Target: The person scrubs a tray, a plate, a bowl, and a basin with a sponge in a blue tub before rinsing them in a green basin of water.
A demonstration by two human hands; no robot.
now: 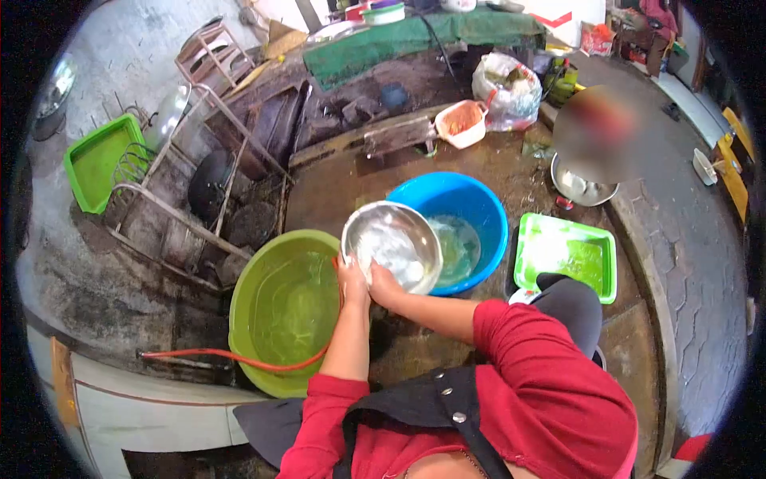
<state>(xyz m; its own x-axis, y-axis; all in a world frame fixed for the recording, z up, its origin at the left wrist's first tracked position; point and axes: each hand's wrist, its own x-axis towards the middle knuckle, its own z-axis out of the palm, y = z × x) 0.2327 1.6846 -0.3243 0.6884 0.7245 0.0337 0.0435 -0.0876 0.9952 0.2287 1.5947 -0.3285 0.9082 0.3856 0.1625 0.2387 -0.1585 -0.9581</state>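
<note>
A shiny metal bowl (392,239) is tilted with its inside facing me, over the gap between two tubs. My left hand (353,283) is closed on its near left rim. Right beside it, my right hand (386,286) grips the near edge, with some fingers hidden. Under the bowl's right side stands a blue tub (493,219) holding cloudy water. To the left is a yellow-green tub (246,315) with clearer water, and an orange-red hose (231,355) runs across it.
A green tray (588,275) lies to the right near my knee. A metal rack (179,215) stands at left, with another green tray (104,156) beyond. Further off are a white basin (463,126), a filled plastic bag (511,96) and a metal basin (586,191).
</note>
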